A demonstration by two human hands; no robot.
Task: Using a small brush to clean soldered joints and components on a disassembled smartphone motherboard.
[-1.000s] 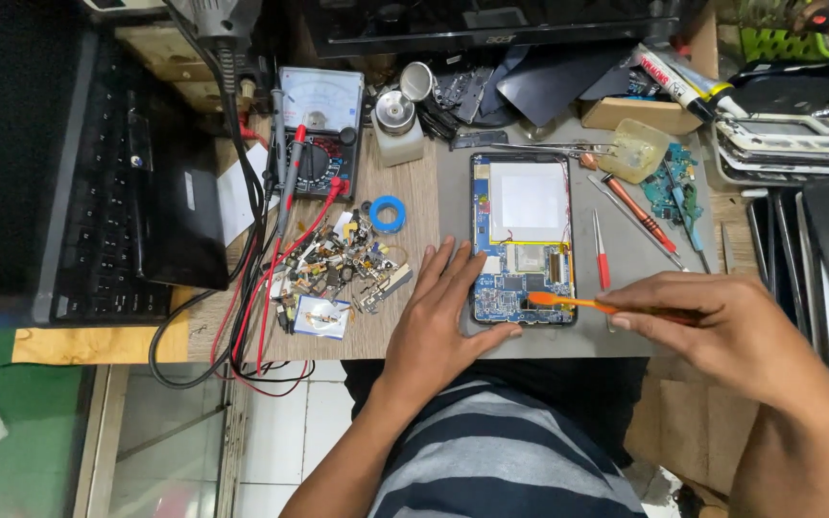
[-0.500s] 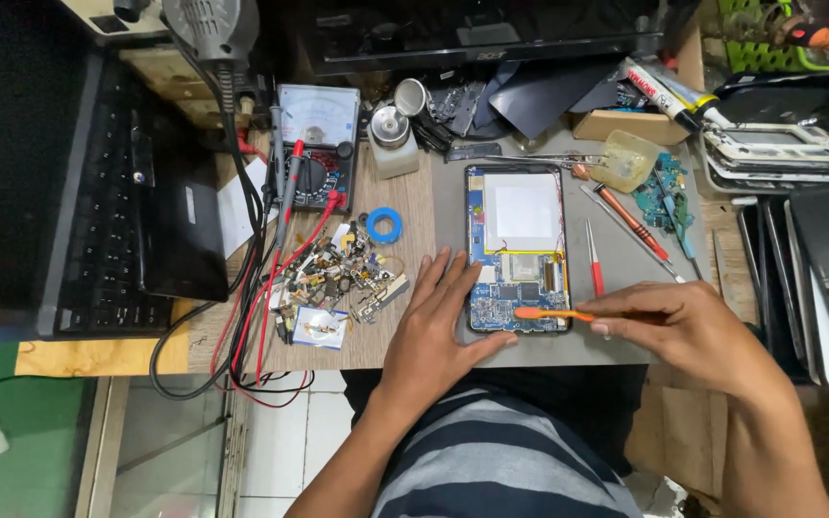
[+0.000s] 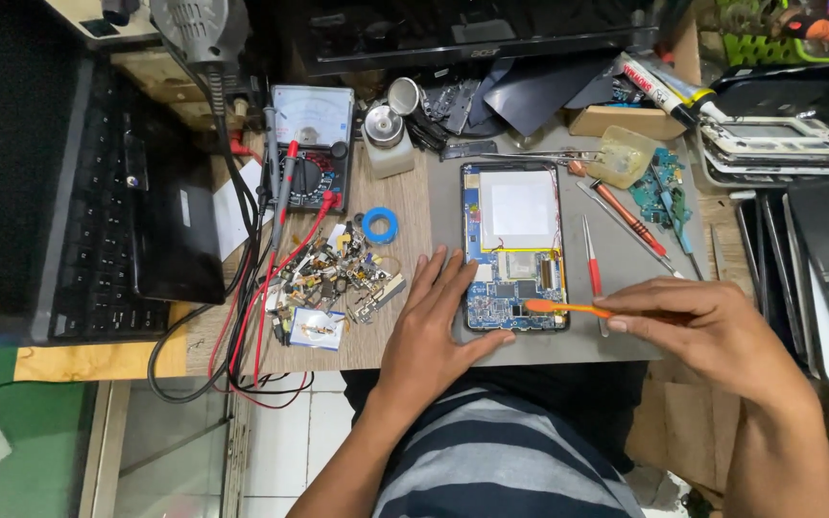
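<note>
Head view, looking down on a cluttered wooden worktop point(image 3: 405, 206) with a grey mat point(image 3: 626, 331) at its front right corner. Opened tablet with back cover off, white battery above, blue circuit board below point(image 3: 515, 247), lying upright on the mat close to the front edge. Left hand point(image 3: 434, 331) flat and spread on the mat, fingers touching the tablet's lower left corner, gripping nothing, simply pinning the device down. Right hand point(image 3: 712, 331) pinched narrowly around the rear of a slim orange-handled brush tool point(image 3: 568, 308), its tip resting on the lower right part of the circuit board.

Best done, by the look of it, with light strokes, tip kept low and away from the thin ribbon connectors beside the battery; steady pressure from the flat hand to stop the tablet sliding toward the front edge.

Just right of the tablet: red-handled tweezers point(image 3: 591, 269) and a long red screwdriver point(image 3: 626, 216). Toward the left edge: a heap of small metal parts point(image 3: 333, 278), a blue tape ring point(image 3: 379, 225), an analogue multimeter with red leads point(image 3: 309, 144).
</note>
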